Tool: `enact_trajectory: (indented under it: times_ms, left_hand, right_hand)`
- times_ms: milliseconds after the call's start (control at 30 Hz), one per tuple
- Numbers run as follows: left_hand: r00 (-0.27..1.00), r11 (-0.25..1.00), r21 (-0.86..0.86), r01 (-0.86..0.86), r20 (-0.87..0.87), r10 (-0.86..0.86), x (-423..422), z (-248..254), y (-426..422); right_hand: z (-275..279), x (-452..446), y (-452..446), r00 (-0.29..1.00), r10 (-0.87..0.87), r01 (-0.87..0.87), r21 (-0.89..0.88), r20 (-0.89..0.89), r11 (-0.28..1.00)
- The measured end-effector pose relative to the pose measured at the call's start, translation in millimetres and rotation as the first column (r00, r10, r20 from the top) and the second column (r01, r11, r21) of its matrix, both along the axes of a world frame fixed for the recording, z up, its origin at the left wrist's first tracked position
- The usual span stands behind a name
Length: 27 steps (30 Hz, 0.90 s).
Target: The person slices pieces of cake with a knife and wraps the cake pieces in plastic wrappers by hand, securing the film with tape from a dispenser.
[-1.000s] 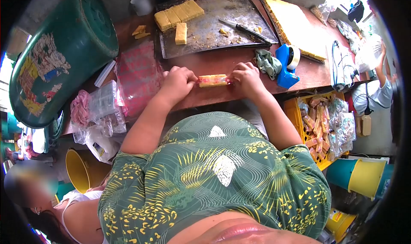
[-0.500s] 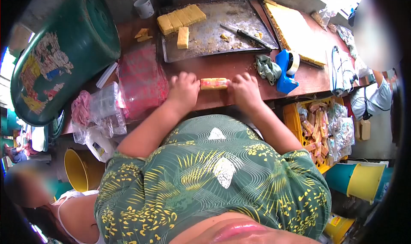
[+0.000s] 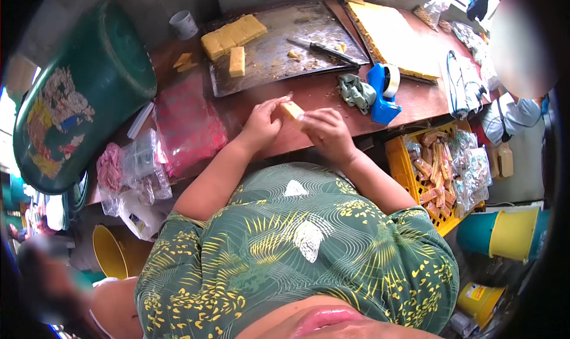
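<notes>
A yellow cake bar (image 3: 291, 111) in clear wrapper is tilted between my two hands, just above the table's front edge. My left hand (image 3: 264, 124) has its fingers along the far end and its thumb on the near side, holding the bar. The fingertips of my right hand (image 3: 328, 131) pinch the other end, slightly blurred. Behind them, a row of cut cake bars (image 3: 233, 36) and a single bar (image 3: 237, 61) lie on a dark baking tray (image 3: 261, 80). A black-handled knife (image 3: 326, 50) rests there among crumbs.
A blue tape dispenser (image 3: 383, 95) and grey-green cloth (image 3: 356, 93) sit right. Red-printed plastic sheets (image 3: 187, 122) lie left, near a large green tub (image 3: 127, 54). An uncut cake slab (image 3: 392, 39) stands back right. Wrapped bars (image 3: 438, 166) fill a yellow crate (image 3: 399, 161).
The bar has gone from level, with a hand at each end, to tilted. My hands have come closer together, and the whole view has shifted a little.
</notes>
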<state>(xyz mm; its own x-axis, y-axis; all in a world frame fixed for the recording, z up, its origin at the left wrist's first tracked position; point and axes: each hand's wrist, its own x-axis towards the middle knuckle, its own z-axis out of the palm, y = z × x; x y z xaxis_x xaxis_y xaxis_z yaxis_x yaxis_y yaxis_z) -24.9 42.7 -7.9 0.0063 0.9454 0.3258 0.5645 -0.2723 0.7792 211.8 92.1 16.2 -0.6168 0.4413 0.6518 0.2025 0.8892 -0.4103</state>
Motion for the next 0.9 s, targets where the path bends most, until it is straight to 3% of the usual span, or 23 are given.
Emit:
enact_trajectory:
  times_ms: [100,200,300,333,500,600,667,733,833,900]
  left_hand:
    - [0.999,0.996,-0.086,0.034,0.035,-0.031,-1,1,-7]
    - [0.994,0.994,-0.093,0.062,0.093,-0.054,3,2,-14]
    - [0.976,0.995,-0.09,0.046,-0.21,-0.065,9,19,-20]
    - [0.95,0.995,-0.086,0.041,-0.304,-0.066,11,23,-21]
    - [0.943,0.996,-0.084,0.005,-0.331,-0.032,12,10,-21]
    - [0.949,0.996,-0.083,0.008,-0.315,-0.034,11,14,-23]
    - [0.949,0.999,-0.038,-0.012,-0.317,-0.001,13,15,-25]
    - [0.947,0.999,-0.034,-0.009,-0.321,-0.002,12,10,-24]
    - [0.949,0.997,-0.074,0.002,-0.315,-0.025,11,10,-23]
    - [0.953,0.996,-0.093,0.007,-0.3,-0.035,11,11,-24]
  right_hand:
    - [-14,3,-8,0.985,0.059,-0.07,0.06,0.163,0.996]
    - [-19,-2,-4,0.972,0.222,-0.198,-0.24,0.075,0.95]
    - [-6,-4,3,0.975,0.185,-0.078,-0.595,0.121,0.8]
    - [-5,-7,6,0.98,0.154,-0.05,-0.6,0.123,0.799]
    - [15,-1,9,0.975,0.126,-0.005,-0.55,0.183,0.835]
    - [47,42,25,0.998,-0.061,0.066,-0.219,0.032,0.974]
    - [55,80,45,0.915,-0.382,0.305,-0.402,-0.126,0.863]
    - [71,124,68,0.816,-0.563,0.438,-0.497,-0.13,0.749]
    - [52,171,94,0.822,-0.567,0.519,-0.473,0.048,0.712]
    - [45,176,101,0.865,-0.496,0.447,-0.576,0.081,0.685]
